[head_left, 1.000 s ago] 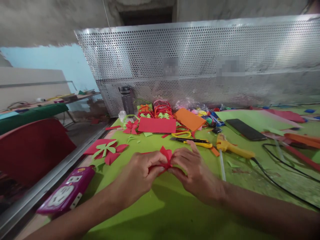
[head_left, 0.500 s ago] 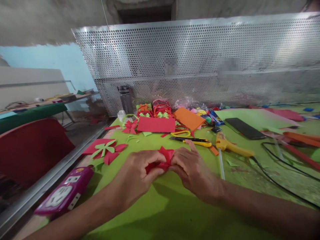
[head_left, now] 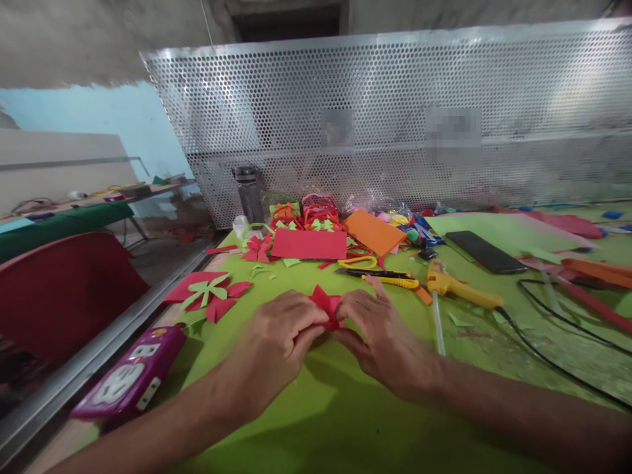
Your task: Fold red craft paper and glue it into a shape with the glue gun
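Between my two hands is a small red folded paper piece (head_left: 326, 305), with pointed petal-like tips standing up. My left hand (head_left: 281, 336) pinches its left side between thumb and fingers. On the other side, the thumb and fingers of my right hand (head_left: 380, 336) close on its right edge. Fingers hide part of the paper. Just behind my hands lie a yellow-and-black utility knife (head_left: 390, 279) and yellow-handled scissors (head_left: 359, 263). A yellow glue gun (head_left: 459, 289) with a clear glue stick rests right of my right hand.
Red and green paper flower cutouts (head_left: 210, 293) and a purple power strip (head_left: 131, 375) lie at left. Behind are a red sheet (head_left: 309, 244), an orange sheet (head_left: 374, 232) and a dark bottle (head_left: 249, 196). A phone (head_left: 486, 252) and a black cord (head_left: 548, 368) lie right. A perforated metal panel (head_left: 395, 99) stands at the back.
My left fingers have closed in on the red paper, and less of it shows beside them. Its tips have shifted slightly left and up. My right hand stays nearly in place.
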